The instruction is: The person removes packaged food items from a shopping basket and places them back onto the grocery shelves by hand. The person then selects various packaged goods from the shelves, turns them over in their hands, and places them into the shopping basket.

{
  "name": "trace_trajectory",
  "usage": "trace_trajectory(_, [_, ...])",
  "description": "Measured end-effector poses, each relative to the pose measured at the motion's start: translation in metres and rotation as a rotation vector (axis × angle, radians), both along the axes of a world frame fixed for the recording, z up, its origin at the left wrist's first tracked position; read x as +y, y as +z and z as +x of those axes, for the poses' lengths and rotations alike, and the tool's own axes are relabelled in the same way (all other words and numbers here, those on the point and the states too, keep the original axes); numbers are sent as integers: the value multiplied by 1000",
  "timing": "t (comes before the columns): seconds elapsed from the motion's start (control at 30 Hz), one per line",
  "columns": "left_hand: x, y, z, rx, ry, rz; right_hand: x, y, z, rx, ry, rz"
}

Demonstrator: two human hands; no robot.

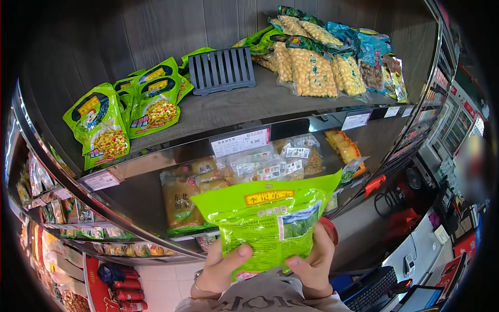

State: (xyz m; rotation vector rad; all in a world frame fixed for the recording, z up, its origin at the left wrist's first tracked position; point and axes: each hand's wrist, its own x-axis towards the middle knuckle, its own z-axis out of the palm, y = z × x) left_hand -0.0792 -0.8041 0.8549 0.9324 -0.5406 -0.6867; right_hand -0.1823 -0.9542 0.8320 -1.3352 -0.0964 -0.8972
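Observation:
A bright green food packet (pixel 265 221) is held up in front of my chest, its printed back towards me and its top edge tilted up to the right. My left hand (pixel 221 268) grips its lower left side, thumb on the front. On the lower right side my right hand (pixel 314 260) holds it the same way, fingers behind the packet. Beyond it, similar green packets (pixel 106 125) lean on the upper shelf (pixel 218 112) at the left, beside a black slotted divider (pixel 222 71).
Bags of pale nuts or beans (pixel 312 70) stand on the upper shelf at the right. Packaged goods (pixel 182 200) fill part of the lower shelf behind the packet. Price tags (pixel 240 143) line the shelf edge. A counter with a keyboard (pixel 369 291) is at the lower right.

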Motion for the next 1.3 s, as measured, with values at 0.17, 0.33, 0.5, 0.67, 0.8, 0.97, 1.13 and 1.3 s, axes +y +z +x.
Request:
trace_trajectory(0.17, [-2,1,2,9,9,25,2,-1,1,-42,77,151])
trace_trajectory(0.33, [-3,6,1,-28,15,29,6,-3,1,-13,53,209])
trace_trajectory(0.5, [-3,2,9,-41,-48,-23,10,-3,2,-16,36,290])
trace_trajectory(0.67, [-25,-1,12,-328,244,-12,11,-3,1,-78,-442,-94])
trace_trajectory(0.8, [-32,-12,10,-417,98,-251,11,11,4,-33,-720,-681])
trace_trajectory(0.97, [-30,-19,19,330,-53,-211,23,40,3,152,-290,-758])
trace_trajectory(1.13, [-23,-17,19,154,27,-83,8,15,-10,45,-794,-673])
trace_trajectory(1.3, [-14,-28,17,143,-89,-51,22,-2,-8,95,-390,-96])
